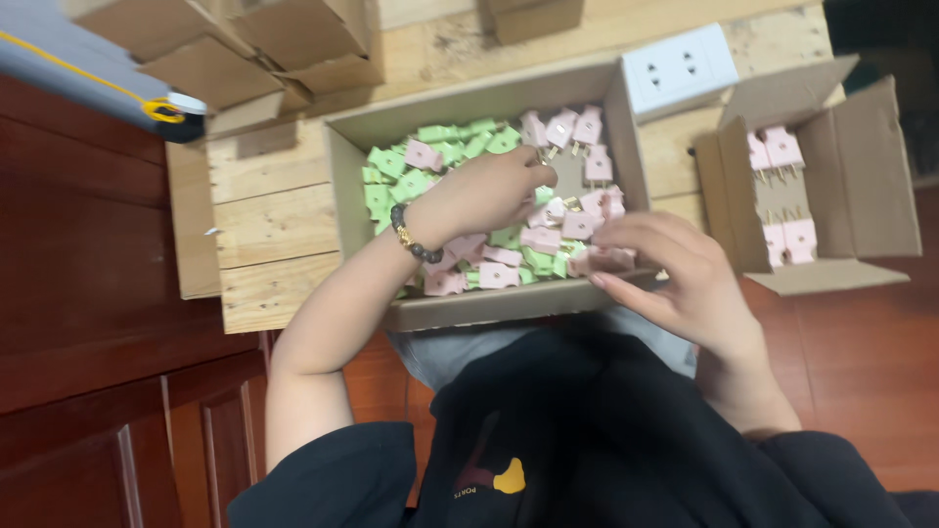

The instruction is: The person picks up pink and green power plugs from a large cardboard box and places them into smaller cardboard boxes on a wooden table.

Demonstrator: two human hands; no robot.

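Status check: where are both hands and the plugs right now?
Left hand down in the big cardboard box, among pink and green plugs. Right hand at the box's near edge, fingering pink plugs. Grip unclear. Nothing blocking.

Matt cardboard box [352,186], smooth pink and green plastic plugs [499,276], rough pale wood pallet [264,225].

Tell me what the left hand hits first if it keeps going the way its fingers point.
The left hand points into the cardboard box; it would likely meet the pink plugs by its fingertips first, though depth is unclear.
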